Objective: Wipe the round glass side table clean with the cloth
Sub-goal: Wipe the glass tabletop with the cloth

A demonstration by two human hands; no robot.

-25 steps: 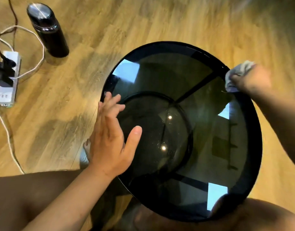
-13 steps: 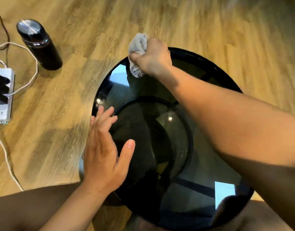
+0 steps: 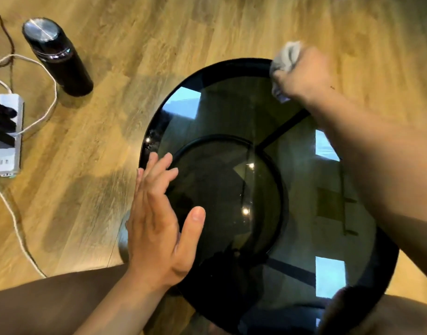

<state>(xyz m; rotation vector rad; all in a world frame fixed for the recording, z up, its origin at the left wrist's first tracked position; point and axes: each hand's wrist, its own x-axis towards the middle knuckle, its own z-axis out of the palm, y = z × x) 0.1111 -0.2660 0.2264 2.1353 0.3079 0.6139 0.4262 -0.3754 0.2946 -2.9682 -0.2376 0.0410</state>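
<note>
The round glass side table (image 3: 222,102) has a dark tinted top with a black rim and fills the middle and right of the view. My right hand (image 3: 304,73) presses a bunched grey cloth (image 3: 283,60) against the far rim, upper right, and looks motion-blurred. My right forearm crosses the table's right side. My left hand (image 3: 159,218) lies flat on the near-left part of the glass, fingers spread, holding nothing.
A black flask with a silver lid (image 3: 58,56) stands on the wooden floor at upper left. A white power strip (image 3: 6,139) with black plugs and loose cables (image 3: 42,110) lies at the left edge. My legs frame the bottom of the view.
My right hand swept the cloth along the far rim, from the right edge to the far left, then back to the upper right. My left hand stayed flat on the glass.
</note>
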